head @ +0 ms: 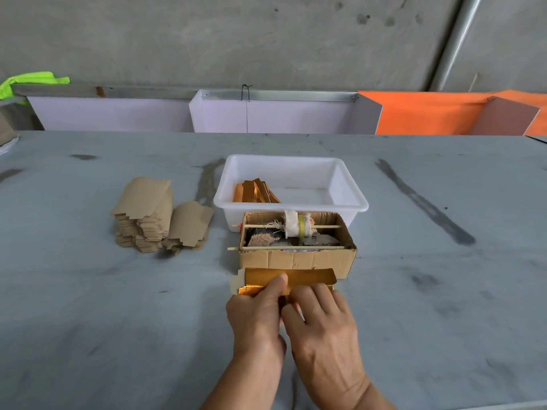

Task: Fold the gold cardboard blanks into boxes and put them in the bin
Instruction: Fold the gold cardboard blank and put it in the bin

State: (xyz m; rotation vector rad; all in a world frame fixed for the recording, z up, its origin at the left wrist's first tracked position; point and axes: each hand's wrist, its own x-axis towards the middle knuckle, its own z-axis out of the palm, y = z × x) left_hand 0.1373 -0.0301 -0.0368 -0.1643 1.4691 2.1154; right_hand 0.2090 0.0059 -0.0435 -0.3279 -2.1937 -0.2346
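Just in front of the brown cardboard box (297, 257), our left hand (257, 315) and right hand (321, 321) pinch a half-folded gold blank (307, 276), its long axis running left-right, the white bin (291, 207) beyond.

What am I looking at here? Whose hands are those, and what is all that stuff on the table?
This one picture comes from a camera worn on a person's head, looking down at their own two hands. There is no machine. The left hand and right hand are holding and folding a shiny gold cardboard blank on the grey table. Behind it sits a brown cardboard box with sticks and rags inside. Behind that is a white bin with a few folded gold boxes in it. To the left lies a stack of flat blanks, brown side up.
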